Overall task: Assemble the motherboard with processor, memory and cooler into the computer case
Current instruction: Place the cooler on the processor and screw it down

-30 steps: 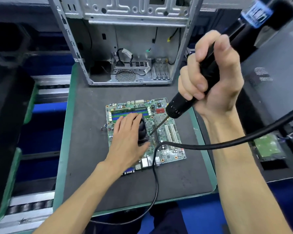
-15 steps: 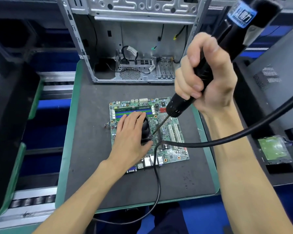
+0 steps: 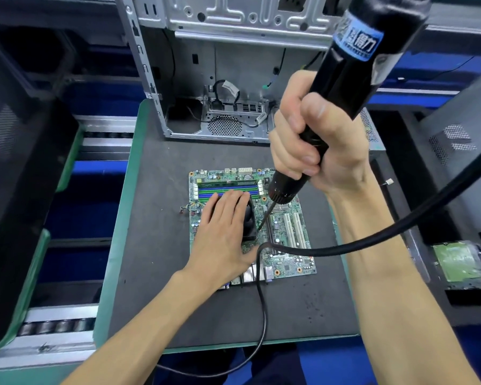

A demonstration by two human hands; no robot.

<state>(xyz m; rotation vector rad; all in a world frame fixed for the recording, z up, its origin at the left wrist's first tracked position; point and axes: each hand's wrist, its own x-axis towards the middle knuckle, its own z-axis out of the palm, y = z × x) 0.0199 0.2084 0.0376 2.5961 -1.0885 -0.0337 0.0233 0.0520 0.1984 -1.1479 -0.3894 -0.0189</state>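
Holding the electric screwdriver (image 3: pixel 342 87) in your right hand (image 3: pixel 317 145), you've got all your fingers and thumb clenched round the black barrel, with the tool tilted so its body leans up toward 1 o'clock and the thin bit (image 3: pixel 265 218) points down toward 7 o'clock. The bit tip sits right at the right edge of the black cooler (image 3: pixel 250 222), so the contact point is well below your grip, down at about 7 o'clock from your fist. Your left hand (image 3: pixel 222 232) lies flat on top of the cooler, fingers straight and pointing to 12 o'clock, pressing rather than gripping. The cooler sits on the green motherboard (image 3: pixel 283 245), which lies flat in the middle of the dark work mat (image 3: pixel 156 245), and the memory slots (image 3: pixel 228 187) run across the board just past your left fingertips. The screwdriver's black cable (image 3: pixel 372 240) loops over the board's lower half and off toward 3 o'clock. The open metal computer case (image 3: pixel 228 65) stands at 12 o'clock, apart from the board. A hard drive (image 3: pixel 456 262) rests off at 3 o'clock.
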